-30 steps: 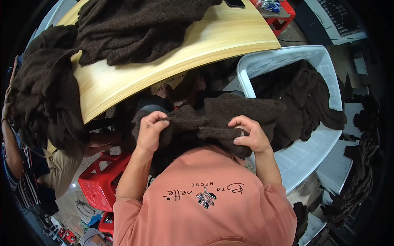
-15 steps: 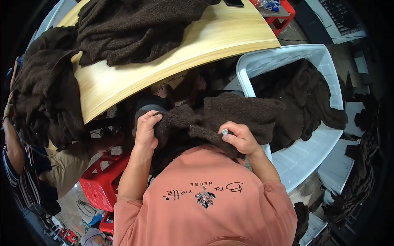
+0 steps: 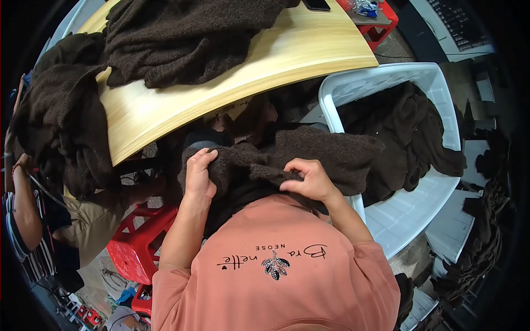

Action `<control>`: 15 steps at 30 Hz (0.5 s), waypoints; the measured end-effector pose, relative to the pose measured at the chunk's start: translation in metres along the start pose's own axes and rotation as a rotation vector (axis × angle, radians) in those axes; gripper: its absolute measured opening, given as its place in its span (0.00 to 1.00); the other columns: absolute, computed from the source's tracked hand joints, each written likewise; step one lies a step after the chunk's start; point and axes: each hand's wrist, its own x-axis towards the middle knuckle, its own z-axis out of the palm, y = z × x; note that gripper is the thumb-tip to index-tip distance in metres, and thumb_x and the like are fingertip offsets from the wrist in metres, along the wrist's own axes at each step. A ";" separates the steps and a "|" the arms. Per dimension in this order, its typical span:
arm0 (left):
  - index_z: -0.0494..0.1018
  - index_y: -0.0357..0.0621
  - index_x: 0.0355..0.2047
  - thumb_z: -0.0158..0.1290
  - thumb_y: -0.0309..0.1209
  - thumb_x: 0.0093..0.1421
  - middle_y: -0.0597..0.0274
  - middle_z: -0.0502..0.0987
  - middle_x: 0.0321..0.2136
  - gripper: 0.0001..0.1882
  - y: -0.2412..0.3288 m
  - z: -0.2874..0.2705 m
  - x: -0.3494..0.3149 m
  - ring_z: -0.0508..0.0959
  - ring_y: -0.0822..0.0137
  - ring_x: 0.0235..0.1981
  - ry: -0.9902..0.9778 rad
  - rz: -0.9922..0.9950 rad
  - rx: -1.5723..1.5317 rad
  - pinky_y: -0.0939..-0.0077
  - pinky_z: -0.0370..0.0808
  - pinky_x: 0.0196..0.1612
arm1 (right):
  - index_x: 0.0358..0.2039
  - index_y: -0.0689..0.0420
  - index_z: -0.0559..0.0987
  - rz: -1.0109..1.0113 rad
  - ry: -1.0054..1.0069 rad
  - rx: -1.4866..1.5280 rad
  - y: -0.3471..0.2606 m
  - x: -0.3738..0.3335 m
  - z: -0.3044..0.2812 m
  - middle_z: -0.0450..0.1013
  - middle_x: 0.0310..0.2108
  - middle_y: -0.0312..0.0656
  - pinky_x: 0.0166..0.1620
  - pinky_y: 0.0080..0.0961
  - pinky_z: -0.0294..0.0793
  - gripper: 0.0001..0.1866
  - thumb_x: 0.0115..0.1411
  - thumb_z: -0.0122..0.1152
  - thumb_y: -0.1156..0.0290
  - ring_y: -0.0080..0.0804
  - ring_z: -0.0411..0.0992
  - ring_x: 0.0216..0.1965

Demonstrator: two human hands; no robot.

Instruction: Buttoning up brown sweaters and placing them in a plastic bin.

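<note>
A dark brown knit garment (image 3: 326, 157) lies across my lap, its right end reaching over the edge of the white bin. My left hand (image 3: 200, 174) is closed on the garment's left part, thumb on top of the cloth. Farther right, my right hand (image 3: 309, 179) holds a narrow fold of the same garment's near edge between thumb and fingers. The slack cloth between the two hands is bunched. Whatever lies inside my right palm is hidden.
A white plastic bin (image 3: 389, 243) with more brown knitwear (image 3: 411, 127) stands at my right. Ahead is a pale wooden table (image 3: 309, 49) with heaped brown knits (image 3: 182, 41). A red stool (image 3: 135, 243) and a co-worker's arm (image 3: 25, 204) are at the left.
My right hand has shifted slightly left along the garment's edge. A small shiny thing seen at its fingers before no longer shows. My left hand stays nearly in place.
</note>
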 end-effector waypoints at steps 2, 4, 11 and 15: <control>0.72 0.36 0.30 0.47 0.22 0.52 0.57 0.77 0.28 0.06 0.000 0.001 0.000 0.78 0.66 0.29 0.016 0.005 0.004 0.74 0.75 0.38 | 0.30 0.59 0.74 -0.275 0.120 -0.308 0.000 0.001 0.006 0.71 0.25 0.42 0.24 0.24 0.68 0.13 0.42 0.65 0.76 0.34 0.71 0.22; 0.72 0.36 0.30 0.47 0.22 0.52 0.58 0.77 0.28 0.06 0.002 0.000 0.000 0.78 0.66 0.29 -0.016 -0.015 0.007 0.75 0.75 0.37 | 0.32 0.59 0.74 -0.216 0.149 -0.414 -0.003 -0.002 0.009 0.71 0.27 0.45 0.25 0.27 0.70 0.13 0.43 0.62 0.78 0.41 0.71 0.24; 0.73 0.34 0.28 0.48 0.20 0.53 0.58 0.77 0.27 0.04 0.004 0.014 -0.008 0.76 0.70 0.26 -0.056 -0.027 0.072 0.79 0.74 0.34 | 0.36 0.64 0.71 -0.327 0.378 -0.508 -0.006 -0.002 0.002 0.72 0.29 0.50 0.29 0.32 0.74 0.15 0.44 0.49 0.88 0.48 0.72 0.26; 0.74 0.33 0.29 0.51 0.20 0.52 0.61 0.77 0.26 0.04 -0.001 0.032 -0.017 0.75 0.74 0.26 -0.190 -0.072 0.152 0.82 0.73 0.33 | 0.29 0.63 0.73 -0.709 0.176 -0.384 -0.039 0.005 0.006 0.71 0.25 0.45 0.25 0.29 0.71 0.11 0.42 0.54 0.83 0.38 0.71 0.23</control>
